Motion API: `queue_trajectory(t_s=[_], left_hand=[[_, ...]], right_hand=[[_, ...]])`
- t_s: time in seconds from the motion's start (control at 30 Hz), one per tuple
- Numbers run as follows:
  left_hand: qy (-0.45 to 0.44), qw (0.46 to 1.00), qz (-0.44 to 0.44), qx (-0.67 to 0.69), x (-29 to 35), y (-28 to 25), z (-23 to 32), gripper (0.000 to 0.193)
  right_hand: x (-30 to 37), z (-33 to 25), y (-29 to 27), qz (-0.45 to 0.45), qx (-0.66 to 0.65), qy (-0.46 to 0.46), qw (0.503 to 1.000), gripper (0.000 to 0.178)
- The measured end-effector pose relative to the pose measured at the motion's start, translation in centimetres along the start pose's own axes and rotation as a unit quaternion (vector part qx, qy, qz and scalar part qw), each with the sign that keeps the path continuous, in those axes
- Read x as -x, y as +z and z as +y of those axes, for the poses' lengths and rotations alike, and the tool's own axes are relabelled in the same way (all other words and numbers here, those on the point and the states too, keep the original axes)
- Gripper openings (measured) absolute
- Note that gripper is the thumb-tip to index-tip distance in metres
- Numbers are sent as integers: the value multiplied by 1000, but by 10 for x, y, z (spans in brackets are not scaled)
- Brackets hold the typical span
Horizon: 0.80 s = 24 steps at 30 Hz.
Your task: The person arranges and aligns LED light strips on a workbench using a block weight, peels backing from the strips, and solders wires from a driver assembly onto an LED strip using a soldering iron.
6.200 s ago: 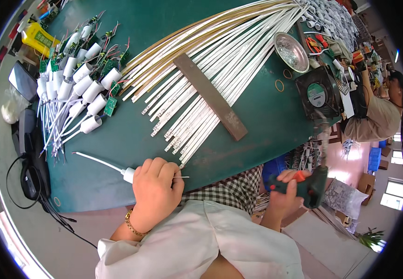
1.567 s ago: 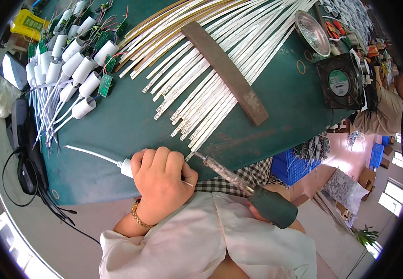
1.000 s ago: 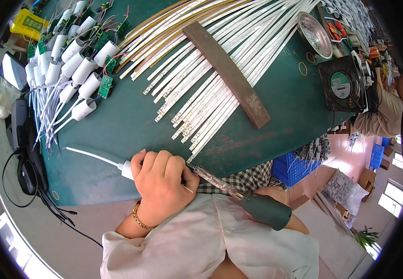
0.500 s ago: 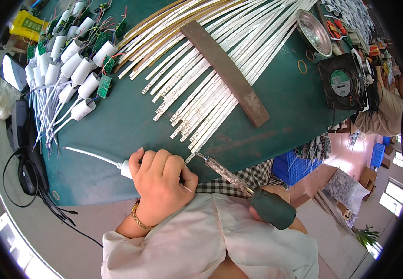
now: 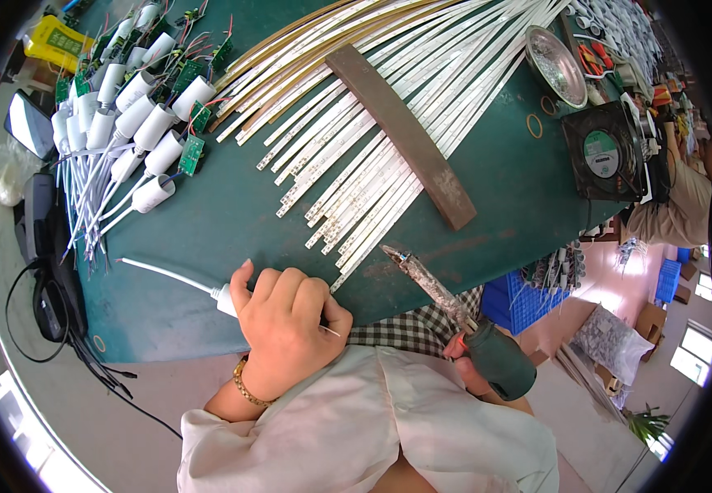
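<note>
My left hand (image 5: pixel 290 320) is closed around a white plastic end cap (image 5: pixel 226 301), mostly hidden under the fingers. From it a white cable (image 5: pixel 167 274) runs out to the left over the table. A thin pale wire end (image 5: pixel 330 331) pokes out below the thumb. In my right hand (image 5: pixel 469 370) is a soldering iron (image 5: pixel 442 302), gripped by its dark green handle. Its tip points up and left, apart from the left hand. Just above that hand end several white LED strips (image 5: pixel 372 230), fanned out over the green table top (image 5: pixel 233 214).
A brown bar (image 5: pixel 405 135) lies across the strips. Several white caps (image 5: pixel 154 125) with cables and green circuit boards are piled at left. A metal dish (image 5: pixel 555 66) and a black fan (image 5: pixel 602 152) stand at right. Beyond the table edge is a blue crate (image 5: pixel 512 300).
The soldering iron has moved right and slightly up, its tip drawing away from the strip end beside the left hand. My left hand stays nearly in place, still closed.
</note>
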State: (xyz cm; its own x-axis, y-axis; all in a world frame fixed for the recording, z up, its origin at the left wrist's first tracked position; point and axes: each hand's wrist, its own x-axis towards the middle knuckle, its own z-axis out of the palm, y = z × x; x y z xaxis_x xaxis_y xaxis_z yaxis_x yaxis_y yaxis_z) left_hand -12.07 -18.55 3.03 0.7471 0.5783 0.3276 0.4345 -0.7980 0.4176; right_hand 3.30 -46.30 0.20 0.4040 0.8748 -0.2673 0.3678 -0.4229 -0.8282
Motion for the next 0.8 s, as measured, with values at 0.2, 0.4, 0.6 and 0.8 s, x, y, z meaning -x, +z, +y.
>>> queue_trajectory(t_s=[0.2,0.4,0.6,0.8], left_hand=[[10,1000,-23,15,-2,-3,-1,16],[49,996,-73,4,-15,-3,-8,16],[65,958,-188,204,-32,-33,-13,21],[51,981,-124,140,-20,-30,-12,21]], right_hand=[[4,4,19,-22,68,33,997,30],[-23,-39,20,10,-264,136,955,21],[-18,-22,19,81,-185,-12,979,24],[-21,-18,17,70,-97,-30,992,25]])
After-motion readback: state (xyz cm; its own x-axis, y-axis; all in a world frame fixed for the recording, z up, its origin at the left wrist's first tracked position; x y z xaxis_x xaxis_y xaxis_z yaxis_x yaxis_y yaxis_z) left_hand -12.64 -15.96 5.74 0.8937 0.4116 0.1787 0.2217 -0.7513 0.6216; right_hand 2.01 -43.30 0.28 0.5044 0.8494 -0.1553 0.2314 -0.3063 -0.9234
